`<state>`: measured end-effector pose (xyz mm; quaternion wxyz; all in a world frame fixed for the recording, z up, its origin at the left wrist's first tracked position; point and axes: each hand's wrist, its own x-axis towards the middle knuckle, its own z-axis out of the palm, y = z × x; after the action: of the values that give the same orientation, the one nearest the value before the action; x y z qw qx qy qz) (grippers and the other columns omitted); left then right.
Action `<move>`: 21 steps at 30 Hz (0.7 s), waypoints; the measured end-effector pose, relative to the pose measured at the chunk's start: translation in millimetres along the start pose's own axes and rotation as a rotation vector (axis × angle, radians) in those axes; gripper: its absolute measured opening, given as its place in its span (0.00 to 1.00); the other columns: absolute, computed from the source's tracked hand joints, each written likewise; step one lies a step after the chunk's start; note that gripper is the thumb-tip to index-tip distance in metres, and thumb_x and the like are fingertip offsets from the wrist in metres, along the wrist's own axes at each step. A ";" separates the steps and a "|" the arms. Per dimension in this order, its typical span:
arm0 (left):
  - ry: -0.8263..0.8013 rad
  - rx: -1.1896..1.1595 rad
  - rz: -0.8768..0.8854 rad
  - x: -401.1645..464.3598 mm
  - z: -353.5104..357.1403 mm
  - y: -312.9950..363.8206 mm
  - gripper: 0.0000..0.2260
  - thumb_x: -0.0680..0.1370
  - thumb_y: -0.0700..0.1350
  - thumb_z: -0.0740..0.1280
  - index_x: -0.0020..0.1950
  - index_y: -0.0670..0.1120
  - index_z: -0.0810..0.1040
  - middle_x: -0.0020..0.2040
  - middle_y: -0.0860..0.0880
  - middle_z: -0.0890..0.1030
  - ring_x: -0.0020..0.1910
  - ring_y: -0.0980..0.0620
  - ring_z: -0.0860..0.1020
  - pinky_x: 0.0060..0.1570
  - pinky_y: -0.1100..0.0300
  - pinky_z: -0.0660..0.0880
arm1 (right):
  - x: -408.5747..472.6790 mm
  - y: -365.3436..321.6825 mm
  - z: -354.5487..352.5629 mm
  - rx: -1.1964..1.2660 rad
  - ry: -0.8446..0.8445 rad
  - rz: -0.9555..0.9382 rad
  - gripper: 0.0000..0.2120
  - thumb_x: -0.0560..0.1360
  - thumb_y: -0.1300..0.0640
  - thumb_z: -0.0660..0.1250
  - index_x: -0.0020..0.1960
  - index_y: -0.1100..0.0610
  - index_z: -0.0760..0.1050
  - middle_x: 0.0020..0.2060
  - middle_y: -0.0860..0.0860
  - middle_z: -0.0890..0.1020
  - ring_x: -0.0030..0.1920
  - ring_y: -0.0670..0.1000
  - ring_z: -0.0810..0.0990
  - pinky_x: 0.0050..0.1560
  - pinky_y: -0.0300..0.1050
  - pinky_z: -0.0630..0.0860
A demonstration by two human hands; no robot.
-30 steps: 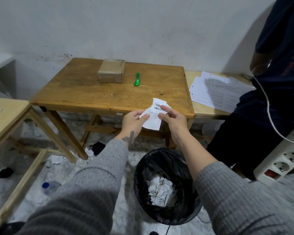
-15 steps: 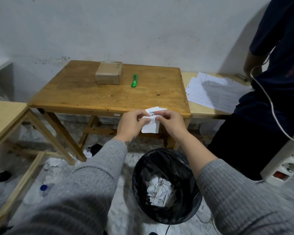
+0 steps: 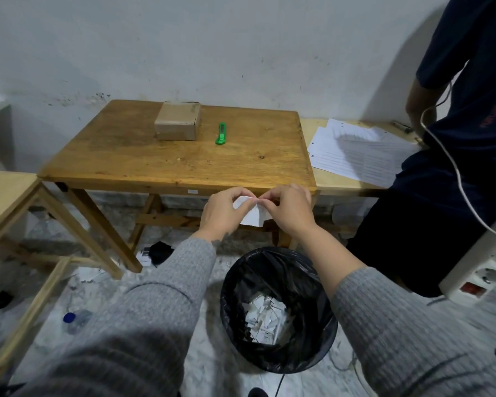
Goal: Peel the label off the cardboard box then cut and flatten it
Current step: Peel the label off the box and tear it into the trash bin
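Note:
A white paper label (image 3: 252, 214) hangs folded between both hands, above the black bin (image 3: 278, 310). My left hand (image 3: 224, 210) pinches its left part and my right hand (image 3: 289, 209) pinches its top right, fingertips almost meeting. The closed cardboard box (image 3: 177, 124) sits at the back of the wooden table (image 3: 169, 159). A green utility knife (image 3: 221, 133) lies just right of the box.
The bin holds several torn paper scraps. A person in dark clothes (image 3: 455, 167) stands at the right beside a bench with white sheets (image 3: 358, 151). A power strip (image 3: 481, 270) hangs at right. Another wooden table (image 3: 3, 196) stands at left; a bottle (image 3: 76, 320) lies on the floor.
The label was held open and flat; both hands have folded it over and drawn close together, lowering it slightly below the table edge.

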<state>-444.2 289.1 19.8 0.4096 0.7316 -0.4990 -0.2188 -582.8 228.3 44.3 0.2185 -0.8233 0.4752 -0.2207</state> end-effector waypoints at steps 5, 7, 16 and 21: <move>-0.012 0.029 -0.054 2.5 5.1 0.4 0.07 0.75 0.54 0.69 0.37 0.56 0.80 0.39 0.59 0.81 0.45 0.56 0.78 0.47 0.55 0.75 | -3.1 0.5 -0.1 -0.097 -0.084 -0.120 0.07 0.76 0.51 0.64 0.42 0.51 0.78 0.40 0.44 0.78 0.52 0.49 0.72 0.58 0.48 0.62; -0.023 -0.070 -0.105 3.0 8.7 5.1 0.08 0.76 0.50 0.69 0.37 0.52 0.80 0.36 0.58 0.79 0.40 0.57 0.75 0.40 0.59 0.70 | -5.8 0.5 2.3 -0.126 -0.016 -0.197 0.06 0.75 0.55 0.64 0.41 0.54 0.76 0.39 0.47 0.77 0.48 0.51 0.72 0.55 0.46 0.64; -0.099 -0.494 -0.448 -7.1 46.9 -4.9 0.06 0.77 0.44 0.69 0.41 0.48 0.83 0.44 0.51 0.83 0.48 0.53 0.78 0.50 0.57 0.74 | -27.0 21.5 18.5 -0.240 0.115 -0.302 0.07 0.70 0.63 0.67 0.34 0.58 0.72 0.32 0.53 0.77 0.40 0.57 0.74 0.40 0.52 0.71; -0.044 -0.432 -0.460 0.6 47.6 -13.3 0.06 0.76 0.46 0.69 0.47 0.45 0.84 0.48 0.47 0.84 0.47 0.51 0.79 0.50 0.56 0.75 | -31.5 26.8 17.6 -0.106 0.041 -0.264 0.05 0.73 0.62 0.65 0.40 0.57 0.76 0.37 0.50 0.78 0.44 0.52 0.73 0.47 0.49 0.71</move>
<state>-471.4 272.6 -18.0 0.4845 0.7163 -0.2714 -0.4226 -605.3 246.5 10.0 0.1342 -0.8843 0.3783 -0.2388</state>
